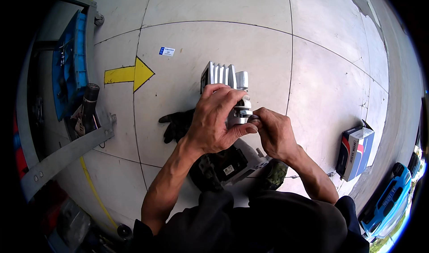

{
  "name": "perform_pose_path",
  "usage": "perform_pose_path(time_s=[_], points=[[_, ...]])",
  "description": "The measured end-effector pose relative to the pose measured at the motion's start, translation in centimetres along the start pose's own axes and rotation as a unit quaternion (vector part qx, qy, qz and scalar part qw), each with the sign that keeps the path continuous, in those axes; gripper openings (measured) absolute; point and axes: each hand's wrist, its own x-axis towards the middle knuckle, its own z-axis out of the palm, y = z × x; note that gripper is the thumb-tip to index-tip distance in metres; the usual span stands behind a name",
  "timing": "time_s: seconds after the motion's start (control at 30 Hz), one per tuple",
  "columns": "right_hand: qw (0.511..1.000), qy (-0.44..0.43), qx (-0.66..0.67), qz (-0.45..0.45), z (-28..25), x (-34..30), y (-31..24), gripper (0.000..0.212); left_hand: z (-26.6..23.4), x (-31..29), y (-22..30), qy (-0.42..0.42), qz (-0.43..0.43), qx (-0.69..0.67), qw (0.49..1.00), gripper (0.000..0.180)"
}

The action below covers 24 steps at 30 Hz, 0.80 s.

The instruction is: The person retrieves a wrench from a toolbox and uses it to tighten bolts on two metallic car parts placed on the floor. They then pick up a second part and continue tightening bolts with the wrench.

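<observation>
A silver finned metal part [220, 75] stands in front of me, with a short silver cylinder [241, 80] on its right side. My left hand [212, 119] wraps over the near end of this part, its thumb stretched toward the right. Beside that thumb is a round metal fitting [243, 104] with a dark band. My right hand [277, 134] is closed at the fitting's lower right, fingertips pinched together; what lies between them is too small to name. Under my hands is a black and silver housing [237, 165] bearing a white label, partly covered by my wrists.
A black glove [179, 124] lies on the floor left of my left hand. At left stands a metal-framed cart [67, 150] with a blue bin [80, 51]. A yellow arrow [129, 74] and a small card [167, 51] are ahead. A carton [356, 150] sits at right.
</observation>
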Motion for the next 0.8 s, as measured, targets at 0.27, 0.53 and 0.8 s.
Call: perform_pose_path(time_s=[0.27, 0.53, 0.8], points=[[0.948, -0.179, -0.258, -0.058, -7.3, 2.2, -3.6, 0.012, 1.4, -1.0, 0.4, 0.029, 0.027, 0.007, 0.999, 0.071], [0.997, -0.048, 0.000, 0.065, -1.7, -1.1, 0.3, 0.005, 0.9, 0.2, 0.0, 0.025, 0.018, -0.017, 0.999, 0.075], [0.999, 0.000, 0.017, 0.051, -0.4, 0.5, 0.1, 0.005, 0.3, 0.2, -0.3, 0.028, 0.014, -0.001, 1.000, 0.078]])
